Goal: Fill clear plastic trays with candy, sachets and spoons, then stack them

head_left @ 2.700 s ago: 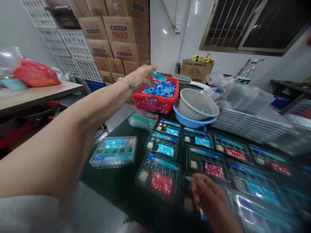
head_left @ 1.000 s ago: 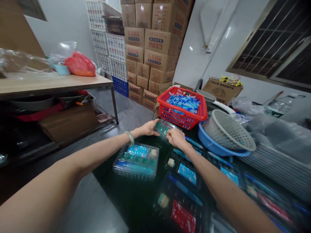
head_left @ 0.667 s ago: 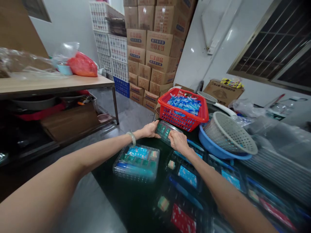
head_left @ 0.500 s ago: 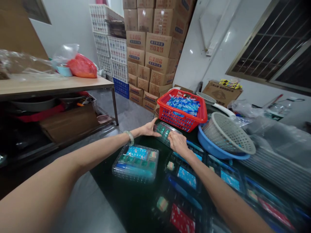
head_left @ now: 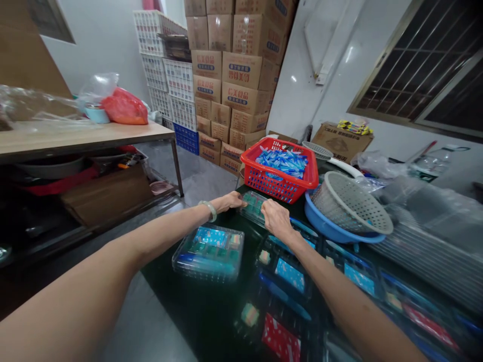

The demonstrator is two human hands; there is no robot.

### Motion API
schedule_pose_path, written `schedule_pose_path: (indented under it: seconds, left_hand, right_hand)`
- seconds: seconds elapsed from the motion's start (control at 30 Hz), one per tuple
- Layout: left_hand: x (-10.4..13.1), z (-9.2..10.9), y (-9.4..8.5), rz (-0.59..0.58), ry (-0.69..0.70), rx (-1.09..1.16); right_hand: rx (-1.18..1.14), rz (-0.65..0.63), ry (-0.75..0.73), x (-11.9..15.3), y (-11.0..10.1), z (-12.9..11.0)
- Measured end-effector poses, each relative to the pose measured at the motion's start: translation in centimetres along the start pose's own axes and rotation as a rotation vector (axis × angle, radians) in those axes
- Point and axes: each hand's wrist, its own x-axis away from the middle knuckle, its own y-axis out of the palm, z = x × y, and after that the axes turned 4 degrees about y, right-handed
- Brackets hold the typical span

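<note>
At the far end of the dark green table, a clear plastic box with green pieces inside lies between my hands. My left hand, a pale bangle on its wrist, is closed on the box's left edge. My right hand has its curled fingers on the right edge; its fingertips are partly hidden. Nearer to me sits a stack of filled clear boxes holding a blue packet, green pieces and a blue stick-like item. Right of it lie several dark trays with blue packets, red packets and small pale blocks.
Beyond the box stands a red basket full of small blue items. A grey colander rests in a blue basin on the right. Cardboard cartons and white crates are stacked behind. A wooden table is at left.
My left hand's fingers, spread wide before, have closed in on the box's left edge. My right hand stays at the right edge. The whole view has shifted slightly.
</note>
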Motion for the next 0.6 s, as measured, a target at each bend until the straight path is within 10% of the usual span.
schedule_pose_path:
  seconds: [0.3, 0.6]
  left_hand:
    - [0.8, 0.8, -0.2, -0.050, -0.065, -0.073]
    - [1.5, 1.6, -1.3, 0.074, 0.040, 0.081]
  right_hand:
    - [-0.008, 0.074, 0.004, -0.2, -0.4, 0.1]
    - [0.091, 0.244, -0.090, -2.0, -6.1, -0.3]
